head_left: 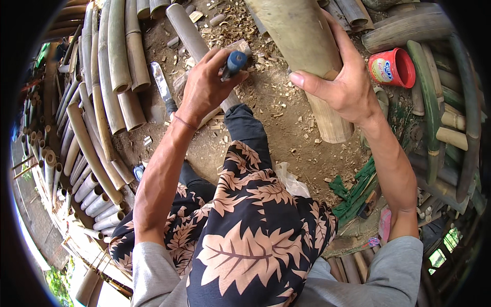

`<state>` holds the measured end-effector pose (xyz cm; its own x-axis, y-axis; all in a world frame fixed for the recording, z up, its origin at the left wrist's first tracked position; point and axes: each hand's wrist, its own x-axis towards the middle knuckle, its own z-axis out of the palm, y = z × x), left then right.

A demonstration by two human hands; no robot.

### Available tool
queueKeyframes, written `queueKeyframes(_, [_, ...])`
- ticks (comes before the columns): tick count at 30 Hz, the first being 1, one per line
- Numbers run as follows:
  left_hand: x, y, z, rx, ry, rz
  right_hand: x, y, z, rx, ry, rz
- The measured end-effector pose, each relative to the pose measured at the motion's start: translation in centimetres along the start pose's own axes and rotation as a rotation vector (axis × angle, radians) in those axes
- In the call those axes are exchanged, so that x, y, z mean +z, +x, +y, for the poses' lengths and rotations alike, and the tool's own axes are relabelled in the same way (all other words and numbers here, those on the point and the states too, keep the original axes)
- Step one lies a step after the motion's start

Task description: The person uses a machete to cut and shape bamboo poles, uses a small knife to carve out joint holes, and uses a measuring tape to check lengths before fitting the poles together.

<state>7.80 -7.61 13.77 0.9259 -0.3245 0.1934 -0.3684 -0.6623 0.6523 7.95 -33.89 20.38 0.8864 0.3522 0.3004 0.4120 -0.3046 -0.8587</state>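
Observation:
My left hand (208, 84) is closed around a tool with a blue handle (235, 64); the tool's working end is out of sight. My right hand (353, 84) grips a thick, pale bamboo pole (307, 38), thumb on its near face and fingers around its right side. This pole runs from the top edge down to a cut end near the middle right. Below my left hand a thinner grey bamboo pole (186, 28) slants along the ground. A knife (162, 82) with a broad blade and dark handle lies beside my left wrist.
Bamboo lengths (117, 46) are stacked on the left, with more bamboo (432, 112) on the right. A red tub (404, 68) lies tipped beyond my right hand. Wood chips (266, 66) litter the dirt. Leaf-patterned cloth (250, 245) covers my lap; green netting (358, 189) lies near my right forearm.

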Motion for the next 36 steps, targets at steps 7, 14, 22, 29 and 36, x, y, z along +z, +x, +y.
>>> queueKeyframes(7, [-0.3, 1.1, -1.8, -0.148, 0.008, 0.082, -0.4, -0.4, 0.1, 0.166, 0.098, -0.046])
queueKeyframes(14, [0.0, 1.7, -2.8, -0.112, -0.003, 0.115, -0.4, -0.2, 0.2, 0.231, 0.058, -0.052])
queueKeyframes(22, [0.4, 1.1, -4.7, -0.198, -0.018, 0.088, 0.9, 0.4, -0.1, 0.205, 0.13, -0.058])
queueKeyframes(29, [0.6, 1.1, -4.3, -0.184, -0.071, 0.121, 4.2, 0.7, 1.3, 0.105, -0.084, -0.1])
queueKeyframes(36, [0.8, -1.0, -5.4, -0.346, -0.133, 0.183, 3.9, 3.2, 0.5, -0.188, -0.198, -0.002])
